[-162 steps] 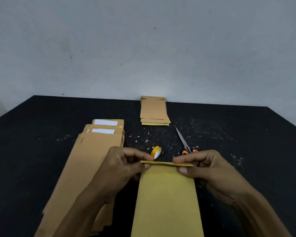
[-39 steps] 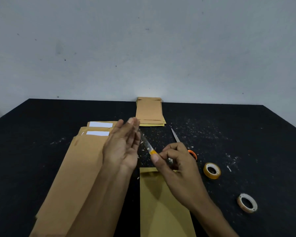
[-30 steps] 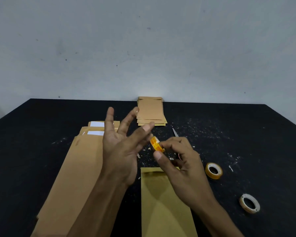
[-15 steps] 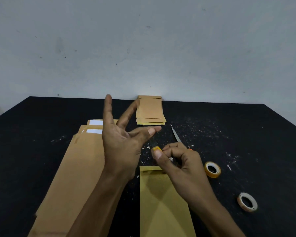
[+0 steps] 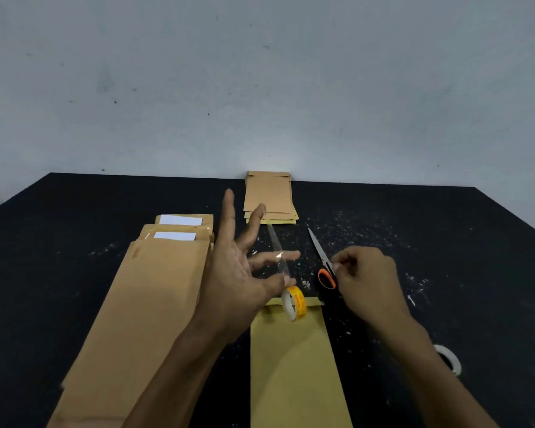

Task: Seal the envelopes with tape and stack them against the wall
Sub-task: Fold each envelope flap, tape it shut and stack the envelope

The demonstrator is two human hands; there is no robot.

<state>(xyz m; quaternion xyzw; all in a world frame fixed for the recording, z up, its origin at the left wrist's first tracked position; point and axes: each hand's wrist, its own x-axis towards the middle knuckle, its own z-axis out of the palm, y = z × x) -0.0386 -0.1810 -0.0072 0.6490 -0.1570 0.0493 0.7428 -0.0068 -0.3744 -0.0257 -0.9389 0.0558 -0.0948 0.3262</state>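
Note:
A yellow-brown envelope [image 5: 294, 366] lies in front of me, flap end away. A small orange tape roll [image 5: 294, 302] sits at its top edge. A clear tape strip [image 5: 278, 251] runs from the roll up to the fingertips of my left hand [image 5: 238, 273], which is raised with its fingers spread and straight. My right hand [image 5: 365, 279] has curled fingers pinching the orange handle of the scissors [image 5: 323, 264], which lie on the table. A stack of sealed envelopes [image 5: 269, 196] lies against the wall.
A pile of brown envelopes [image 5: 149, 304], two showing white paper, lies at the left on the black table [image 5: 74, 211]. A white tape roll [image 5: 450, 361] shows beside my right forearm. Paper scraps litter the middle.
My right hand let go of the tape roll and moved right to the scissors handle. The roll now sits on the envelope's top, with the strip stretched up to my left fingers.

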